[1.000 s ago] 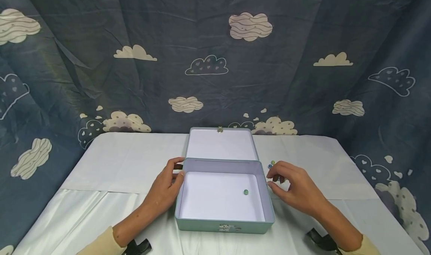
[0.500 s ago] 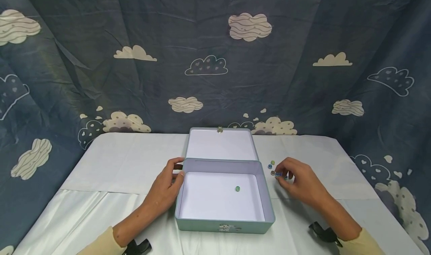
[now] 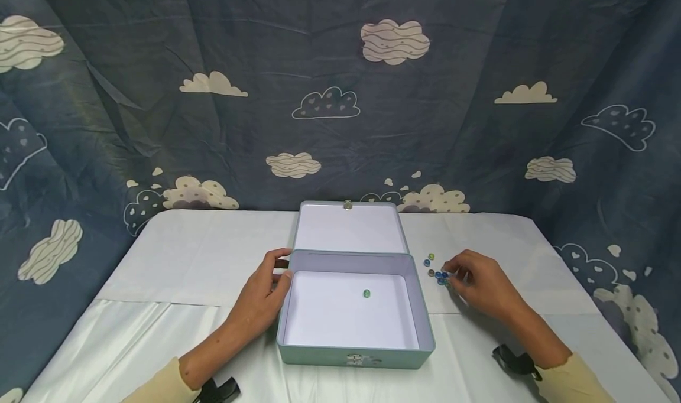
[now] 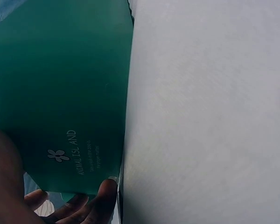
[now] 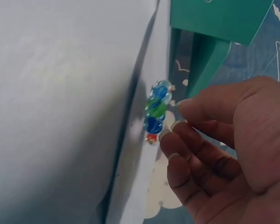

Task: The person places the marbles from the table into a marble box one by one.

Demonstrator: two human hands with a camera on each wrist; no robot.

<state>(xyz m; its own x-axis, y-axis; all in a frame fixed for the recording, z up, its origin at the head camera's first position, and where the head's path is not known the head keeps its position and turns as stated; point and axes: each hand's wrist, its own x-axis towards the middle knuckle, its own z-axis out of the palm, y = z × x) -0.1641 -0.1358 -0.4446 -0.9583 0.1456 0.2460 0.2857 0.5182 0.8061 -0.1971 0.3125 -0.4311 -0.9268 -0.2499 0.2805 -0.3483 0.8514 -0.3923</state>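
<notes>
A pale green metal box (image 3: 351,357) stands with its lid (image 3: 351,228) laid back behind it. One green marble (image 3: 366,293) is on its white floor. My left hand (image 3: 266,291) holds the box's left side, thumb along the wall and fingers bent round the back corner; in the left wrist view the fingers (image 4: 107,189) reach past the far edge of the green wall. To the right of the box lies a cluster of blue marbles (image 3: 440,278), and my right hand (image 3: 481,282) is at its right edge, fingers loosely bent. The right wrist view shows thumb and fingertips apart, beside the marbles (image 5: 155,109).
A yellow-green marble (image 3: 431,256), a blue marble (image 3: 427,263) and a brownish marble (image 3: 431,272) lie between box and cluster. A white cloth (image 3: 175,255) covers the table. Behind it hangs a dark blue curtain (image 3: 340,137) with cloud prints.
My right hand has moved from the box's right wall to the marbles, then slightly right, uncovering more of them. The marble in the box has rolled left and back. My left hand stays put.
</notes>
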